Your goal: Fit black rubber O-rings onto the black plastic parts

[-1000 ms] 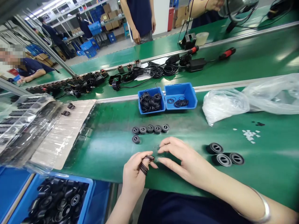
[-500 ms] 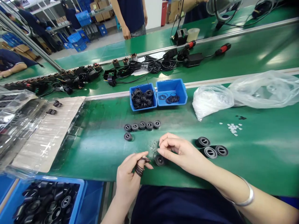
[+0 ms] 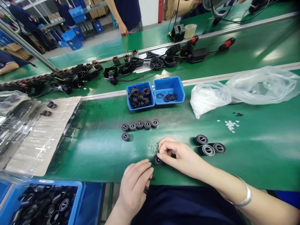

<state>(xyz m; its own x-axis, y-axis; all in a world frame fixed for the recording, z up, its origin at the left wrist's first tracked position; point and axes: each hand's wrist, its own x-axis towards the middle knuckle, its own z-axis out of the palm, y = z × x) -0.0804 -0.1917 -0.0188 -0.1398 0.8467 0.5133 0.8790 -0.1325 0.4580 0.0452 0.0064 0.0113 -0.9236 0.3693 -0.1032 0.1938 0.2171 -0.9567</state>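
Note:
My left hand [image 3: 137, 187] is curled near the table's front edge, palm turned away. Several thin black rubber rings [image 3: 146, 189] loop round its fingers, partly hidden behind them. To its right, a small black round part [image 3: 157, 160] with a slotted top stands on the green table. Closed in a pinch, my right hand [image 3: 173, 153] has its thumb tip at the top right of that part. What lies between those fingertips is too small to make out. A patch of tiny specks [image 3: 153, 146] lies just behind the part.
Similar black round parts stand in a row [image 3: 140, 125] and in a cluster of larger ones [image 3: 207, 150]. Two blue bins [image 3: 140, 108] hold black rings. A clear bag [image 3: 208, 98] with white pieces lies right. A blue crate [image 3: 81, 187] of black parts sits front left.
My left hand has turned over and drawn down from the round part, hiding most of its rings. The right thumb now overlaps the part's top. The whole view has shifted slightly.

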